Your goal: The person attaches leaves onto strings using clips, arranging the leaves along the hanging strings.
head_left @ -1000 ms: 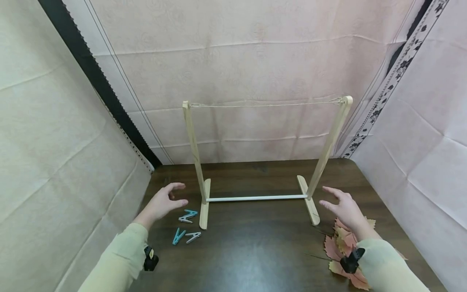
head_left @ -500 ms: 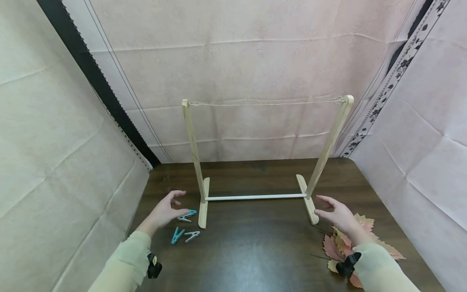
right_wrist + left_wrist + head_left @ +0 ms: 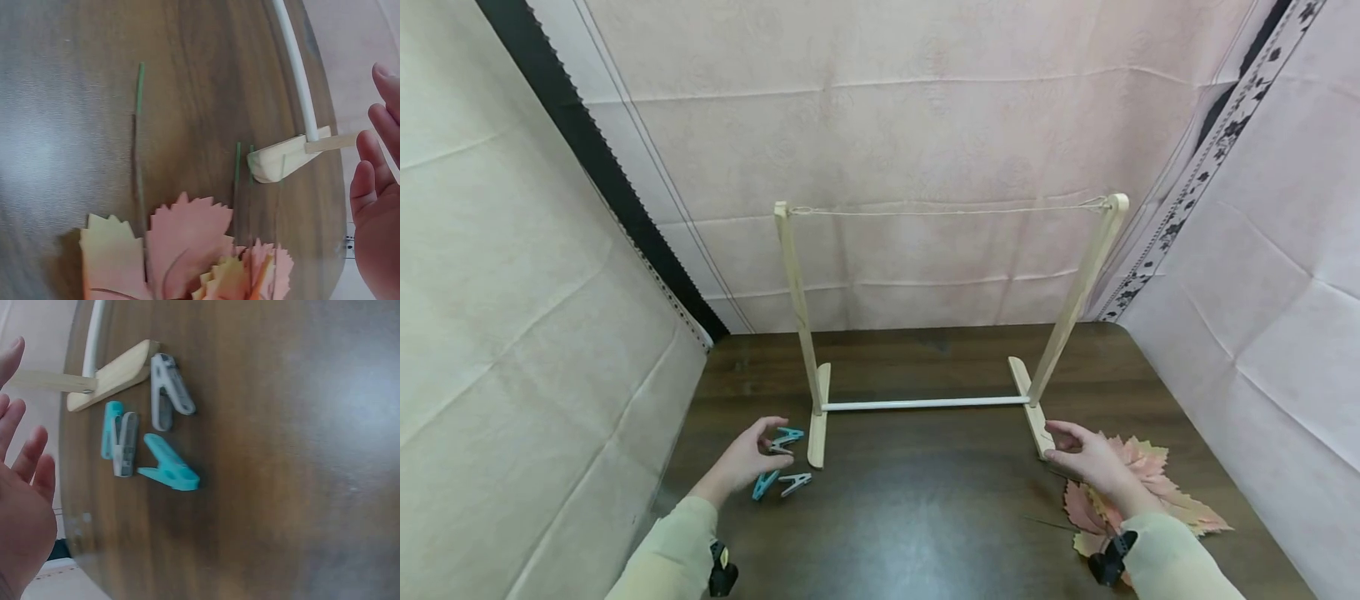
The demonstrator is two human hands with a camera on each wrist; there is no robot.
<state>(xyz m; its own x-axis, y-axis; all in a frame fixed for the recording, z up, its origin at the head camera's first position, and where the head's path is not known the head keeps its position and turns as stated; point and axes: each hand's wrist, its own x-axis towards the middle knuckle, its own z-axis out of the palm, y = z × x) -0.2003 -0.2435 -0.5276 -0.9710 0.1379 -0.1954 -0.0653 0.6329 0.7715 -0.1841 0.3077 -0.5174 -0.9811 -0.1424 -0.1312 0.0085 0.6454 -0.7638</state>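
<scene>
My left hand (image 3: 743, 460) hovers over the clothespins at the left, fingers loosely bent and holding nothing. A teal clothespin (image 3: 169, 465) and a grey clothespin (image 3: 170, 390) lie apart, while another grey clothespin (image 3: 125, 445) rests against a second teal one (image 3: 109, 428). On the right, my right hand (image 3: 1093, 460) is held above pink and yellow artificial leaves (image 3: 187, 244), thumb and fingers apart with nothing between them. Its fingertips overlap the right foot of a wooden frame in the head view. Thin green stems (image 3: 140, 90) stick out from the leaves.
The wooden frame (image 3: 797, 300) stands mid-table, its two posts joined by a white rod (image 3: 925, 404) below and a string (image 3: 940, 212) on top. Pale cloth (image 3: 940, 133) hangs behind and at both sides of the brown table (image 3: 917, 517).
Both hands have come down and nearer to the body, the left toward the clothespins, the right beside the frame's foot. The clothespins and leaves stay in place.
</scene>
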